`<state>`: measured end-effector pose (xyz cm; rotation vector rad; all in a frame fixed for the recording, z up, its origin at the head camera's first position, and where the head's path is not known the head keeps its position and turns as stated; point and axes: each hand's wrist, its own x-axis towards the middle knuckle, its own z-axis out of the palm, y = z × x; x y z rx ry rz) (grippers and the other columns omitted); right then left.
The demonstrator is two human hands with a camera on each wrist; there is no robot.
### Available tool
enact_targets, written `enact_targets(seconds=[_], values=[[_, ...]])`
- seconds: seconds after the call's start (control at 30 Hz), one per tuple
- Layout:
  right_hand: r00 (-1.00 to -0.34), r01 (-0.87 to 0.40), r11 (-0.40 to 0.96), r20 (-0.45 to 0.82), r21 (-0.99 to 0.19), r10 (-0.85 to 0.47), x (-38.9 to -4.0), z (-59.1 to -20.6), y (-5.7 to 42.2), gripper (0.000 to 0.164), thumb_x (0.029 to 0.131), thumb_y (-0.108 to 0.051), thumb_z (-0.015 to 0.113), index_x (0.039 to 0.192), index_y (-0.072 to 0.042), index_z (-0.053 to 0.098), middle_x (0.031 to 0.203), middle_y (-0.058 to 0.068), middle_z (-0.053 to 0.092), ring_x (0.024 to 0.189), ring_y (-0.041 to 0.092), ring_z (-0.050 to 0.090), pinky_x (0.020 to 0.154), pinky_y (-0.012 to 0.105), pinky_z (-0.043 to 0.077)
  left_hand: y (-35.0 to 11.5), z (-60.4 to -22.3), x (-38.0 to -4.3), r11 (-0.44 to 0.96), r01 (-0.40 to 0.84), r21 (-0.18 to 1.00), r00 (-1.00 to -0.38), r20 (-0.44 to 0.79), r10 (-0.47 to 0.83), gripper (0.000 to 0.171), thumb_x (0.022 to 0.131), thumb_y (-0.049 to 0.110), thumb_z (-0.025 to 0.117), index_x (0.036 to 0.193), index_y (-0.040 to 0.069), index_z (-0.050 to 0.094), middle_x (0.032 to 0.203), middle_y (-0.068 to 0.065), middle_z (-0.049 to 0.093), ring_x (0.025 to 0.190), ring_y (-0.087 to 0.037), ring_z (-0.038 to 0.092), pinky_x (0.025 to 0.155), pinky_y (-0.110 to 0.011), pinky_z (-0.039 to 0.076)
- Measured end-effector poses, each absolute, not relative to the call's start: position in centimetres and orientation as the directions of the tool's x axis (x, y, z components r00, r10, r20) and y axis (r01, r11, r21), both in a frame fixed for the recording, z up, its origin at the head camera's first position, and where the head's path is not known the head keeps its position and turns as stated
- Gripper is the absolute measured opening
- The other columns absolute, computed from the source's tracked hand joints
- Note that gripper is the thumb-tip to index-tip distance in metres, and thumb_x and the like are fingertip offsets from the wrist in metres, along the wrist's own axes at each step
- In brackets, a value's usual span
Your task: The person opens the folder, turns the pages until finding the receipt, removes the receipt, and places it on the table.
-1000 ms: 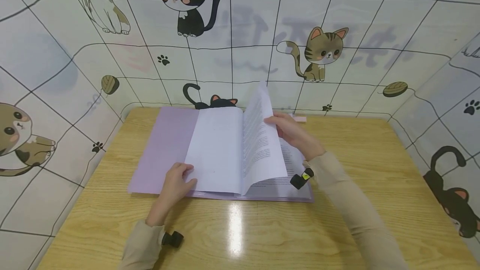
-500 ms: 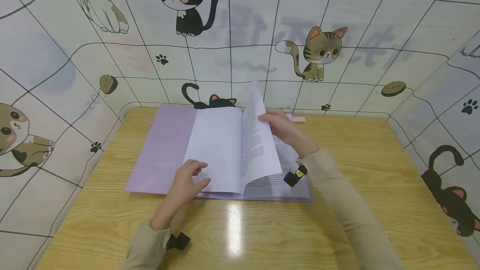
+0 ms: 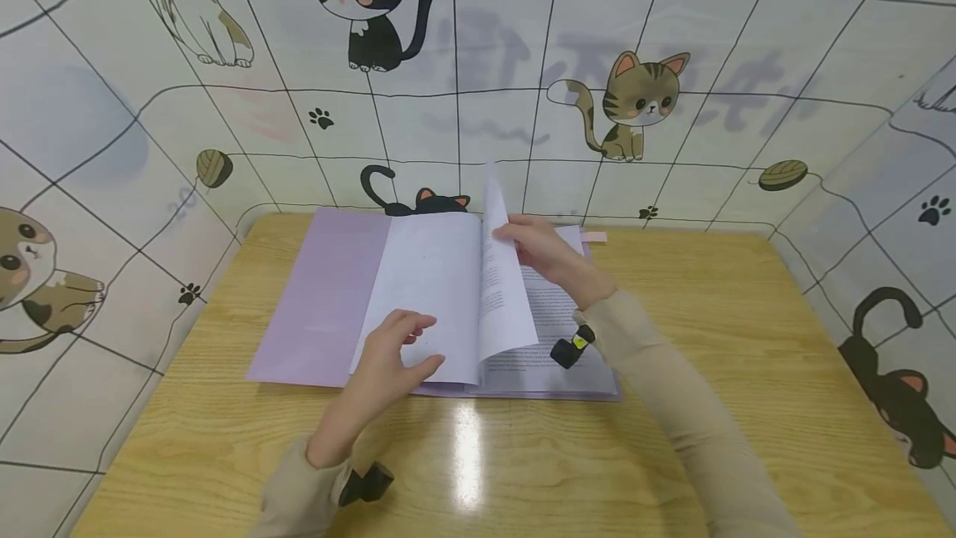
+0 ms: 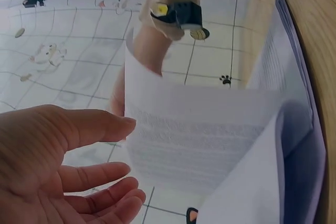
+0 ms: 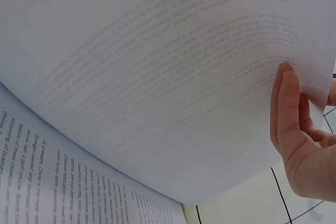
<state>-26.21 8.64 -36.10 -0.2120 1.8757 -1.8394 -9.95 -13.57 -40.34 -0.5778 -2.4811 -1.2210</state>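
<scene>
A booklet with a lilac cover lies spread on the table, its left white page faint or blank. My right hand pinches a raised printed sheet by its upper outer part; the sheet stands up and curves from the middle fold. In the right wrist view, fingers of the right hand lie against the sheet's printed face. My left hand is over the lower left page, thumb and fingers spread apart with nothing between them. The left wrist view shows its thumb near the raised sheet's edge.
More printed pages lie under the raised sheet on the right. A pink tab sticks out at the booklet's far right corner. The wooden table meets a wall covered with cat drawings.
My right hand has moved left with the pinched sheet, tilting it toward the middle fold and uncovering more of the right page. My left hand has shifted right from the page's edge.
</scene>
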Motion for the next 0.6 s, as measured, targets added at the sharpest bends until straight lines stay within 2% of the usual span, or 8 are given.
enact_targets(seconds=[0.13,0.3,0.6], values=[[-0.861,0.212,0.074,-0.222,-0.974,-0.458,-26.2,-36.2,7.8,0.049,0.092,-0.009,0.048,0.138,0.005,0.039,0.129,0.026,0.047,0.097,0.022,0.057,0.079,0.03,0.049,-12.5,-39.6,-9.7,0.537,0.508,0.674,-0.855,0.468,0.222,0.046,0.065,-0.003,0.079,0.107,-0.004,0.059,0.1,-0.013,0.058,0.084,-0.024,0.055,0.074,-0.036,0.053],[-0.857,0.197,0.051,-0.197,-0.979,-0.476,-26.1,-36.5,7.0,0.045,0.091,-0.008,0.048,0.134,0.007,0.043,0.127,0.029,0.047,0.091,0.02,0.059,0.078,0.031,0.05,-11.2,-39.5,-9.6,0.507,0.518,0.689,-0.851,0.477,0.221,0.053,0.064,-0.005,0.079,0.112,-0.004,0.055,0.107,-0.015,0.056,0.087,-0.024,0.055,0.074,-0.036,0.053],[-0.863,0.187,0.057,-0.191,-0.981,-0.467,-25.9,-37.1,5.9,0.044,0.091,-0.009,0.047,0.132,0.007,0.044,0.126,0.029,0.049,0.089,0.019,0.06,0.078,0.031,0.051,-9.6,-39.6,-9.5,0.541,0.519,0.662,-0.845,0.494,0.206,0.063,0.062,-0.006,0.079,0.118,-0.006,0.05,0.111,-0.018,0.052,0.093,-0.032,0.054,0.076,-0.038,0.051]])
